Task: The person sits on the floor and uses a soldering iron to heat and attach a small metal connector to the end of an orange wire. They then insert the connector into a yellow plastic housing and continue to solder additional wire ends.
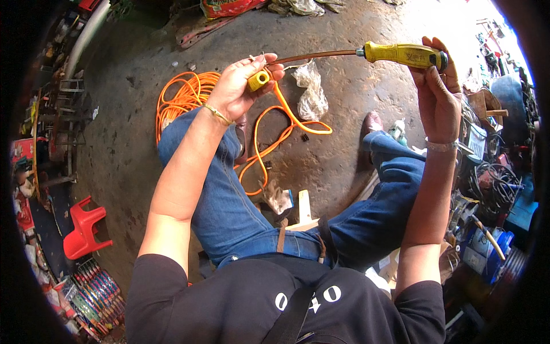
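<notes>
Left hand: the left hand (238, 86) is up over the knee, fingers curled tight round a small yellow plug (258, 79), its open end showing toward the camera.
Right hand: the right hand (438, 94) is closed on the yellow handle of a screwdriver (401, 54), fingers wrapped over the butt end, arm stretched well out.
Screwdriver: it lies near level, its long dark shaft running left and the tip arriving right at the plug; whether it sits in a screw I cannot tell, the fingers hide it.
Cable: an orange cable (286, 117) drops out of the plug, loops across the floor (344, 92) between the legs and runs back to a coil (183, 97) beside the left knee.
Wires: thin bare strands seem to stick up above the plug, too fine to read.
Nearby: a clear plastic bag (312, 92) lies just beyond the cable loop, and a red stool (85, 226) stands well off to the left.
Risk, slip: long shaft, grip far from the tip, so a wobble could likely skate the tip off into the left fingers.
Risk, plug: held only in fingertips, it may twist under turning force.
Risk, cable: the loop by the feet could snag a shoe and tug the plug away.
</notes>
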The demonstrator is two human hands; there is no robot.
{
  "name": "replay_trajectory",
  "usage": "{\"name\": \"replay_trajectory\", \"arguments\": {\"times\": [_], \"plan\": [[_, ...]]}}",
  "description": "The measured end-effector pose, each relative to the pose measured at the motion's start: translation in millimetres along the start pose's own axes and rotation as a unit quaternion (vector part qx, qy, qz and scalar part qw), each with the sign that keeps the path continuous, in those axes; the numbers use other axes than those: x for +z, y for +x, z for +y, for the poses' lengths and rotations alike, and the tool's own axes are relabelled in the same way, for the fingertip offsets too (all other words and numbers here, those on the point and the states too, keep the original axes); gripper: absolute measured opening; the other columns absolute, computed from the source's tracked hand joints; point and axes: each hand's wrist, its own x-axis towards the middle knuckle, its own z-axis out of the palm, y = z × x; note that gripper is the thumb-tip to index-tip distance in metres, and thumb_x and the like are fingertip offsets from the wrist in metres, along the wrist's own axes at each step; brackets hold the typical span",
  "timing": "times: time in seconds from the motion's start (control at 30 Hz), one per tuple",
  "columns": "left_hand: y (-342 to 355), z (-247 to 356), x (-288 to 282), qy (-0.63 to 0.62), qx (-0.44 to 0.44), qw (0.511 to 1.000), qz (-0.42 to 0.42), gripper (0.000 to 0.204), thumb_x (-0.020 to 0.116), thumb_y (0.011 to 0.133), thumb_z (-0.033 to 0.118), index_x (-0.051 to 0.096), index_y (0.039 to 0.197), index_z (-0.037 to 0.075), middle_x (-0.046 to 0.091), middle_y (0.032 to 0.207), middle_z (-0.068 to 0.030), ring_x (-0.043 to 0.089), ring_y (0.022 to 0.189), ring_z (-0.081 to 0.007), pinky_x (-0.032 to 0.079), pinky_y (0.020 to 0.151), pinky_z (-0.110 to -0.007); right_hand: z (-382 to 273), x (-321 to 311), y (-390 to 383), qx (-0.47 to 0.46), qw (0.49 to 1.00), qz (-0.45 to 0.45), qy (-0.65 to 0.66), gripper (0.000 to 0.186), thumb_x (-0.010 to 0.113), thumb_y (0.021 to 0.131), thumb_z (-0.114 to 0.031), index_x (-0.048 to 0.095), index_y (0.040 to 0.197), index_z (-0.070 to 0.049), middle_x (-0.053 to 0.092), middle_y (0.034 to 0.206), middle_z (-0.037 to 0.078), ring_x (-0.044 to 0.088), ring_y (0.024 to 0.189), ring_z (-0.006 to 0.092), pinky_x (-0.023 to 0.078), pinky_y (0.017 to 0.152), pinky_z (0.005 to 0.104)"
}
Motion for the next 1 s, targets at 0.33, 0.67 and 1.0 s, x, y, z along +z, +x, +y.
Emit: {"name": "replay_trajectory", "arguments": {"times": [0.33,0.67,1.0], "plan": [[-0.2,-1.8,3.6,-0.011,-0.005,1.0,-0.019,0.028,0.05,0.098,0.016,0.056,0.118,-0.003,0.064,0.113,-0.0149,0.066,0.096,-0.0188,0.06,0.071,-0.025,6.5,-4.6,1.0,0.06,0.994,0.052,0.07,0.047,0.055,0.096,-0.015,0.041,0.138,0.001,0.053,0.129,0.014,0.052,0.121,0.0224,0.045,0.104,0.0337],[-1.8,-0.5,4.9,-0.015,0.014,0.999,-0.033,0.025,0.049,0.099,0.017,0.055,0.115,0.0,0.064,0.111,-0.0166,0.067,0.09,-0.0176,0.059,0.065,-0.023,9.0,0.7,2.5,-0.139,0.939,0.018,-0.314,0.029,0.056,0.095,-0.008,0.056,0.123,0.0,0.058,0.122,0.022,0.058,0.115,0.0278,0.051,0.098,0.0314],[-1.3,-1.9,0.3,0.002,0.017,0.999,-0.05,0.024,0.046,0.1,0.019,0.056,0.113,0.002,0.066,0.108,-0.0152,0.068,0.089,-0.0158,0.058,0.067,-0.024,12.7,-9.5,-0.6,0.07,0.987,0.065,0.127,0.048,0.06,0.093,-0.017,0.044,0.136,-0.002,0.048,0.138,0.018,0.054,0.121,0.0256,0.048,0.101,0.0314]]}}
